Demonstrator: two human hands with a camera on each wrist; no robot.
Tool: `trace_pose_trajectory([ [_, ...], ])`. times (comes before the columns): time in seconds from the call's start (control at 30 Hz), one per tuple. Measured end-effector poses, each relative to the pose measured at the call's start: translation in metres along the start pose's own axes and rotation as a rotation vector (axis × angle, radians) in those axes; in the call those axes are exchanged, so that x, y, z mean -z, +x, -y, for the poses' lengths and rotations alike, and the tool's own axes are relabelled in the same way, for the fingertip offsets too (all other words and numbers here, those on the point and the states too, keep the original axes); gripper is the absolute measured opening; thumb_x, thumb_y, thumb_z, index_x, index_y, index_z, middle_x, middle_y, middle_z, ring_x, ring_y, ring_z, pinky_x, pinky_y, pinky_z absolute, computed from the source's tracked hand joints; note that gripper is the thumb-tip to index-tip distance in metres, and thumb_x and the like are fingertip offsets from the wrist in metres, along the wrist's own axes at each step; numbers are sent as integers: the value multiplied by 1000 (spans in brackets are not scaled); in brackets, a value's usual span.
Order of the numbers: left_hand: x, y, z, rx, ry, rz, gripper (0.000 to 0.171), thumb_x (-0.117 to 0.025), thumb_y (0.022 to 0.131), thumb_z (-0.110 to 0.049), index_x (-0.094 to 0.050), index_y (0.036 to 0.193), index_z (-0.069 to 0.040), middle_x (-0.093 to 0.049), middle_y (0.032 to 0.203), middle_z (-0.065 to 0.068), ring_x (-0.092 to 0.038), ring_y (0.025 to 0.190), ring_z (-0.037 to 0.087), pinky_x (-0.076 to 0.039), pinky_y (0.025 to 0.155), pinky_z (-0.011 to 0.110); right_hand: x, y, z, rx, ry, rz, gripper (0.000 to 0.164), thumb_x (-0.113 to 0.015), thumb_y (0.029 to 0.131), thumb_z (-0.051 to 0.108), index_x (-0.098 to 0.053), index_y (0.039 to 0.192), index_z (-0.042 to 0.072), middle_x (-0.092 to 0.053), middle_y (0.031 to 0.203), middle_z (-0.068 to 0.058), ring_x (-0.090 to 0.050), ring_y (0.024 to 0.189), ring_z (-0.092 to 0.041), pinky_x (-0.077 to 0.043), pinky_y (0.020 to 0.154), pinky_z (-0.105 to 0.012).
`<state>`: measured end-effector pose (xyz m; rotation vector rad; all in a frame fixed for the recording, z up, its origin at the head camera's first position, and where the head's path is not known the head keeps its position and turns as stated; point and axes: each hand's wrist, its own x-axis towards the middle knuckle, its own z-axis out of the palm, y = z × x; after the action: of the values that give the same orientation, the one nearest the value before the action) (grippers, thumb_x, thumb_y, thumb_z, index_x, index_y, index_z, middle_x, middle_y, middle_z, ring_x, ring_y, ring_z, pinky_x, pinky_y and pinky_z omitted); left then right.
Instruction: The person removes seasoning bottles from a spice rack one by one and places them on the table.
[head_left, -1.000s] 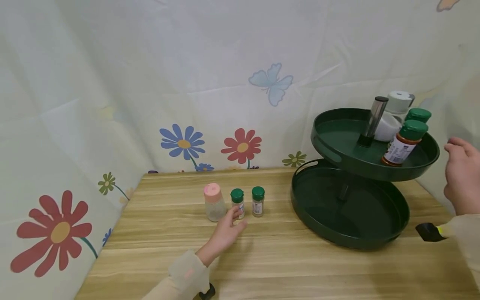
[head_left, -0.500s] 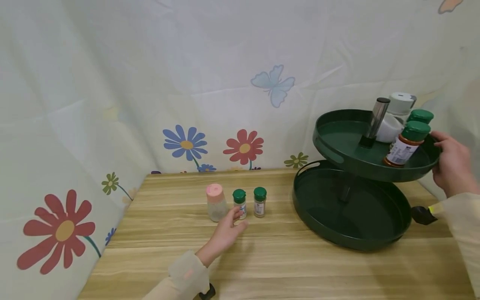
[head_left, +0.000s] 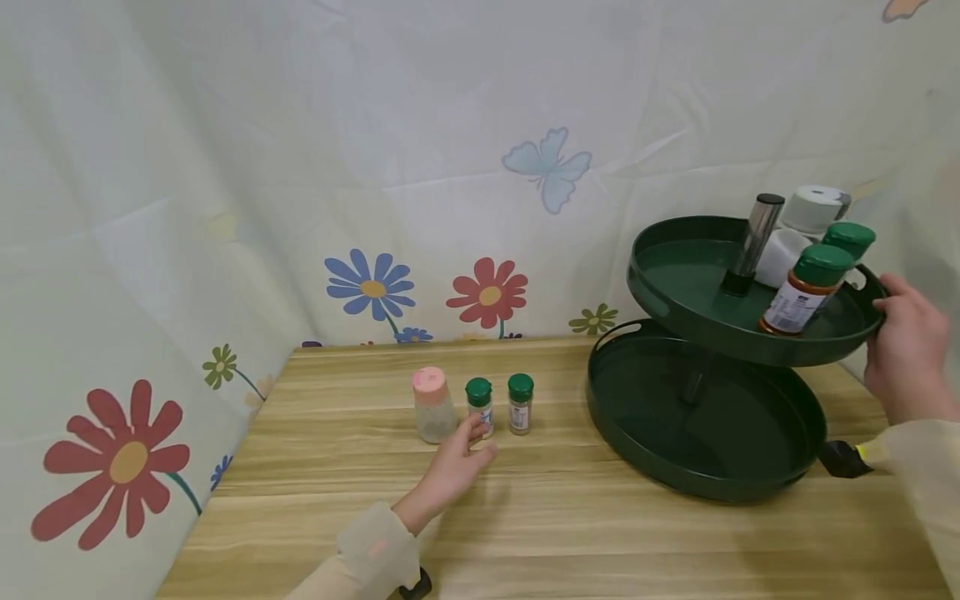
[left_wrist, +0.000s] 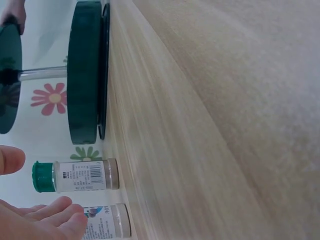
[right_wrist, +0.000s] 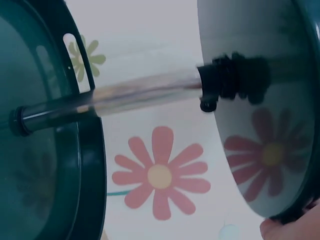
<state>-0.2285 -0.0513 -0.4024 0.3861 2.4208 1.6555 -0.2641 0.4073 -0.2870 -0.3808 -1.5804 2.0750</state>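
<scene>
My right hand grips the right rim of the upper tray of a dark green two-tier turntable, thumb on the rim. On that tray stand an orange-red spice jar with a green cap, another green-capped jar behind it, a white-lidded container and a white rounded item. My left hand is at a small green-capped spice jar, fingers loosely extended in front of it and partly covering it; contact is unclear. A similar jar stands just right.
A jar with a pink lid stands left of the small jars on the wooden table. The lower tray lies under the upper one. A steel post rises through the upper tray. A flower-print curtain hangs behind.
My right hand has moved left onto the upper tray's rim and taken hold. The tray has turned slightly: its front jar shifted left, the white-lidded container right. The left hand has stayed put.
</scene>
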Motion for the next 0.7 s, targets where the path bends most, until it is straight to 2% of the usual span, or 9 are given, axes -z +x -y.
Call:
trace_pose_trajectory([
  [0.03, -1, 2, 5, -1, 3, -1, 54, -49, 90, -16, -26, 133, 7, -38, 132, 27, -37, 123, 38, -38, 95, 46, -2, -5, -1, 15, -22, -4, 47, -25, 93, 8, -26, 138, 24, -8, 144, 21, -33, 123, 1, -40, 64, 0],
  [0.07, -2, 5, 11, 0, 7, -2, 55, -50, 90, -17, -27, 134, 6, -38, 133, 26, -37, 123, 37, -38, 96, 45, -4, -10, -1, 23, -53, -17, 48, -25, 94, 9, -24, 139, 24, -8, 143, 22, -45, 109, 1, -39, 60, 1],
  [0.13, -3, 10, 21, 4, 22, -7, 55, -50, 89, -20, -28, 134, 4, -39, 133, 23, -38, 124, 34, -37, 97, 44, -8, -18, -1, 36, -107, -55, 47, -26, 94, 11, -23, 139, 25, -9, 143, 22, -46, 108, 2, -35, 51, 1],
  [0.27, -5, 11, 23, 12, 42, -13, 55, -51, 89, -20, -29, 134, 3, -41, 133, 21, -38, 124, 34, -33, 99, 46, -17, -33, 1, 50, -342, -126, 47, -25, 94, 16, -18, 139, 29, -8, 143, 23, -34, 120, 4, -37, 80, -5],
  [0.33, -5, 12, 24, 13, 50, -14, 55, -51, 89, -20, -29, 134, 3, -42, 132, 21, -38, 123, 34, -32, 100, 47, -20, -38, 1, 61, -422, -137, 48, -24, 94, 17, -14, 139, 29, -6, 143, 23, 0, 130, 5, -21, 101, -10],
  [0.37, -6, 12, 24, 14, 50, -14, 55, -51, 89, -21, -29, 134, 3, -42, 132, 21, -38, 123, 34, -32, 100, 47, -21, -41, 0, 75, -467, -139, 48, -23, 94, 17, -12, 139, 29, -5, 143, 21, 2, 130, 5, -12, 105, -13],
  [0.53, -7, 12, 23, 30, 57, -12, 55, -51, 89, -22, -30, 134, 2, -43, 132, 20, -39, 123, 32, -32, 100, 46, -24, -53, -4, 155, -547, -142, 48, -21, 94, 17, -11, 139, 26, -4, 145, 15, -4, 130, 3, -13, 107, -18],
  [0.63, -8, 11, 24, 24, 61, -12, 54, -51, 89, -22, -31, 133, 2, -44, 131, 21, -40, 122, 33, -33, 99, 47, -27, -59, -6, 222, -550, -178, 44, -24, 93, 16, -30, 136, 20, -29, 140, 4, -27, 125, -1, -25, 102, -15],
  [0.7, -9, 11, 24, 16, 60, -12, 54, -51, 89, -22, -31, 132, 3, -44, 129, 22, -40, 121, 35, -33, 99, 48, -29, -63, -7, 243, -555, -178, 43, -26, 93, 16, -33, 135, 20, -34, 135, 2, -32, 120, -2, -27, 100, -14],
])
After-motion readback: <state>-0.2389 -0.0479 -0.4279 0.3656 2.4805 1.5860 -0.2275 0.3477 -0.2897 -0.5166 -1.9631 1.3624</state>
